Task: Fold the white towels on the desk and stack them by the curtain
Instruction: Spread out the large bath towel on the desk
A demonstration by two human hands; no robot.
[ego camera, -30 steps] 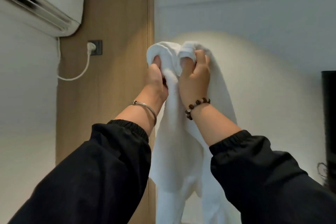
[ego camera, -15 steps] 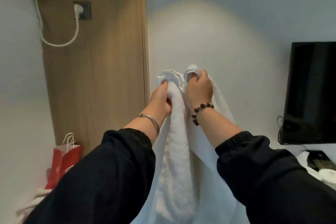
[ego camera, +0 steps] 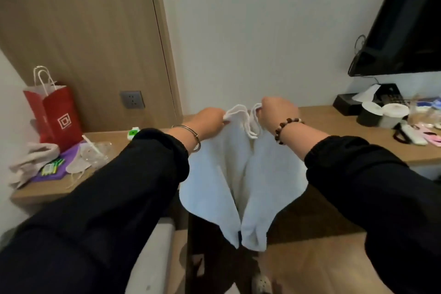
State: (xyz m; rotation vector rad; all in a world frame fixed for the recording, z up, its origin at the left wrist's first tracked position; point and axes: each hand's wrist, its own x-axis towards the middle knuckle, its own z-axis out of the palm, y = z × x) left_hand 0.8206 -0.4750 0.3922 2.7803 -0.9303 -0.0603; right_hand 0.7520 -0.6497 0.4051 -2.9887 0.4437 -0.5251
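Lowered, left hand (ego camera: 210, 119) and right hand (ego camera: 278, 112) each pinch the white towel (ego camera: 214, 181) by its top edge, near the desk (ego camera: 334, 124).

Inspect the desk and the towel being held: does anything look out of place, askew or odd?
Nothing spilled or damaged. The white terry towel hangs bunched from the left hand and right hand, sagging in two uneven lobes. A crumpled beige cloth sprawls at the wooden desk's left end.
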